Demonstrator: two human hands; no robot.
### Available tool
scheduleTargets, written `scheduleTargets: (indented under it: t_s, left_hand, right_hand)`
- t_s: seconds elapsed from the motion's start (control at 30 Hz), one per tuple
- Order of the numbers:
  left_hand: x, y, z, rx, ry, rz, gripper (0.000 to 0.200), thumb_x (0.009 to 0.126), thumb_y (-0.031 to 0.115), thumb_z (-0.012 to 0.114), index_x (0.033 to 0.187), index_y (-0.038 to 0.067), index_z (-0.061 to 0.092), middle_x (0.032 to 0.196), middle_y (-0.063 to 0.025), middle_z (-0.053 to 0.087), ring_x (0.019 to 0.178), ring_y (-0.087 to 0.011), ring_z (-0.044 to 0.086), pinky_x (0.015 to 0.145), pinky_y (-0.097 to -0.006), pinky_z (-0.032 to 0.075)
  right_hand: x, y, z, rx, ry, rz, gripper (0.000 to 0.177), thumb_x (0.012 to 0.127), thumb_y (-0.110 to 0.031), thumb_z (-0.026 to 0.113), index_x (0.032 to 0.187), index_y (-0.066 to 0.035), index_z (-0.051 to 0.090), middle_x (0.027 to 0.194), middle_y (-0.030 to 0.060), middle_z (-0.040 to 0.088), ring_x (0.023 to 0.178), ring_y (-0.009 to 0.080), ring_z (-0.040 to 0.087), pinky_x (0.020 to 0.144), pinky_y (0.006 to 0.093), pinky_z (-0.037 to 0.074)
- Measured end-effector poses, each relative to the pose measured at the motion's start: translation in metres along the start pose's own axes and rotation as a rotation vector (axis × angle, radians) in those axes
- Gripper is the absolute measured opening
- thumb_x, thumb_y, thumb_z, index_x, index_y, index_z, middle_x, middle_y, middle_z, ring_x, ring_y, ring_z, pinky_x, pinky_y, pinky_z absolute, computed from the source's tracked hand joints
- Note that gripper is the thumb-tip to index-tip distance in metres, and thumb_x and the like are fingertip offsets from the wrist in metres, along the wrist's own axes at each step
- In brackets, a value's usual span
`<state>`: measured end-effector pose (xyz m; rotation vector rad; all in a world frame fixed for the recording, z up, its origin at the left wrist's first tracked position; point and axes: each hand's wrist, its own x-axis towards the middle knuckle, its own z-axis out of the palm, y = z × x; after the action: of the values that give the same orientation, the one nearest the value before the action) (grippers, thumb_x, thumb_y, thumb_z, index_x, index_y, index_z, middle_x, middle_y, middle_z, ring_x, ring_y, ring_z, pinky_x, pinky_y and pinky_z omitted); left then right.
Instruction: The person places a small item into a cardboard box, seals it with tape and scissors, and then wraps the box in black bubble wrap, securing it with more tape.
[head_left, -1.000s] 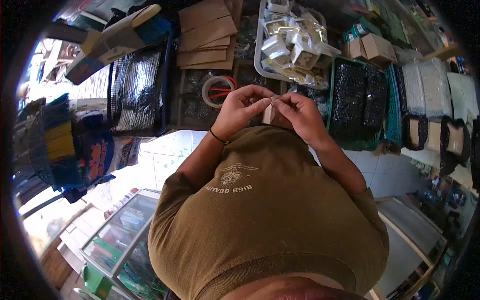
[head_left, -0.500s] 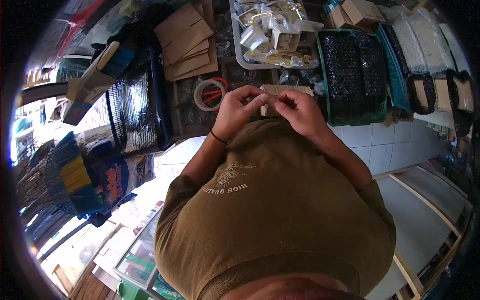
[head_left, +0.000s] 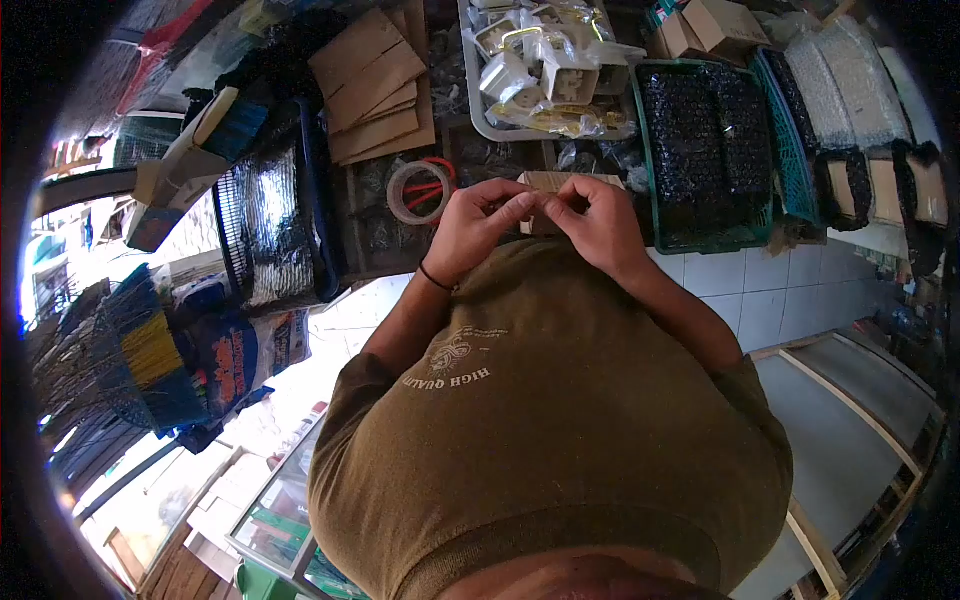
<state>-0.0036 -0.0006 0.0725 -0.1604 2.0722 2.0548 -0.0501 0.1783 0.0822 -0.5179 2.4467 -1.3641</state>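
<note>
My left hand (head_left: pixel 472 228), with a dark band at the wrist, is closed in a pinch, thumb against the curled forefinger. Opposite it, my right hand (head_left: pixel 598 222) is pinched in the same way. The fingertips of both hands meet in front of my chest; whatever is between them is too small or hidden to make out. Just behind the fingers lies a small cardboard box (head_left: pixel 570 182), partly covered by them. A roll of tape (head_left: pixel 398 205) stands beside my left hand, with a red-handled tool (head_left: pixel 440 172) next to it.
A white tray (head_left: pixel 480 122) of wrapped white parts is at the back. Right of it, a green crate (head_left: pixel 655 242) holds packages in black bubble wrap. Flat cardboard sheets (head_left: pixel 370 85) lie back left. A dark blue basket (head_left: pixel 318 215) with shiny wrap stands at left.
The pinched fingertips have drawn slightly closer together, and the small piece that showed between them is now hidden. Both hands stay in nearly the same place.
</note>
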Motion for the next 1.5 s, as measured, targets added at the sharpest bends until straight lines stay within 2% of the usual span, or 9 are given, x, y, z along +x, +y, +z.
scheduleTargets:
  t_s: [0.17,0.37,0.57,0.67,0.87,1.07,1.17,1.37,1.5]
  left_hand:
    - [0.002,-0.006,0.000,0.008,-0.021,0.030,0.026,0.087,0.021,0.061,0.097,-0.003,0.063,0.086,-0.0053,0.065,0.080,-0.0094,0.058,0.071,-0.0244,0.046]
    - [0.001,-0.002,0.000,0.083,-0.017,0.049,0.020,0.086,0.016,0.060,0.093,-0.003,0.065,0.084,-0.0054,0.065,0.079,-0.0094,0.058,0.071,-0.0238,0.046]
    - [0.000,0.000,0.007,-0.075,0.000,-0.025,0.020,0.086,0.012,0.057,0.095,-0.004,0.065,0.080,-0.0049,0.065,0.073,-0.0088,0.057,0.067,-0.0234,0.045]
    - [0.001,-0.011,0.005,-0.147,-0.028,-0.087,0.023,0.087,0.014,0.054,0.096,-0.005,0.064,0.084,-0.0076,0.066,0.079,-0.0123,0.061,0.074,-0.0259,0.047]
    - [0.002,-0.018,0.007,-0.168,-0.049,-0.106,0.024,0.088,0.016,0.053,0.094,-0.004,0.065,0.082,-0.0072,0.066,0.076,-0.0123,0.060,0.074,-0.0263,0.047]
    - [0.000,-0.015,0.009,-0.230,-0.042,-0.068,0.025,0.090,0.016,0.052,0.096,-0.004,0.065,0.079,-0.0056,0.065,0.070,-0.0098,0.058,0.066,-0.0237,0.046]
    - [0.000,-0.013,0.009,-0.232,-0.046,-0.042,0.025,0.091,0.016,0.052,0.099,-0.004,0.064,0.080,-0.0061,0.065,0.072,-0.0102,0.058,0.067,-0.0240,0.046]
    - [-0.003,-0.012,0.011,-0.269,-0.089,-0.058,0.029,0.091,0.015,0.051,0.111,-0.003,0.060,0.086,-0.0060,0.065,0.077,-0.0096,0.058,0.072,-0.0240,0.046]
    - [-0.003,-0.010,0.010,-0.116,-0.147,-0.049,0.032,0.091,0.014,0.051,0.116,-0.004,0.057,0.086,-0.0052,0.064,0.077,-0.0091,0.056,0.073,-0.0238,0.046]
  right_hand:
    - [0.002,-0.002,-0.001,0.069,0.008,0.051,0.037,0.080,-0.037,0.067,0.070,-0.002,0.062,0.063,0.0091,0.061,0.057,0.0178,0.059,0.054,0.0313,0.045]
    - [0.001,0.001,-0.001,0.016,0.019,0.077,0.039,0.080,-0.039,0.067,0.070,-0.002,0.062,0.062,0.0092,0.061,0.057,0.0175,0.059,0.054,0.0309,0.046]
    - [-0.003,0.005,0.002,0.052,0.027,0.078,0.032,0.080,-0.029,0.070,0.073,0.001,0.061,0.062,0.0057,0.059,0.058,0.0088,0.051,0.055,0.0258,0.042]
    - [-0.003,0.012,0.002,0.088,0.010,0.070,0.045,0.077,-0.045,0.069,0.074,-0.001,0.063,0.065,0.0090,0.063,0.061,0.0179,0.062,0.058,0.0308,0.047]
    - [-0.004,0.015,-0.001,0.132,-0.047,0.186,0.047,0.075,-0.047,0.070,0.076,0.000,0.064,0.067,0.0096,0.064,0.062,0.0168,0.061,0.059,0.0297,0.048]
    - [-0.006,0.021,0.006,0.171,0.012,0.198,0.043,0.074,-0.043,0.073,0.083,-0.002,0.065,0.079,0.0078,0.066,0.070,0.0141,0.062,0.064,0.0281,0.049]
    - [-0.006,0.025,0.007,0.292,-0.048,0.136,0.026,0.083,-0.022,0.068,0.094,0.001,0.062,0.084,0.0039,0.063,0.077,0.0074,0.057,0.067,0.0230,0.046]
    - [-0.009,0.018,0.007,0.575,0.002,0.158,0.025,0.081,-0.023,0.069,0.095,-0.002,0.066,0.085,0.0066,0.067,0.078,0.0113,0.062,0.071,0.0257,0.048]
    - [-0.010,0.017,0.008,0.484,0.102,0.121,0.020,0.079,-0.018,0.070,0.089,-0.001,0.067,0.084,0.0092,0.068,0.078,0.0145,0.063,0.071,0.0272,0.049]
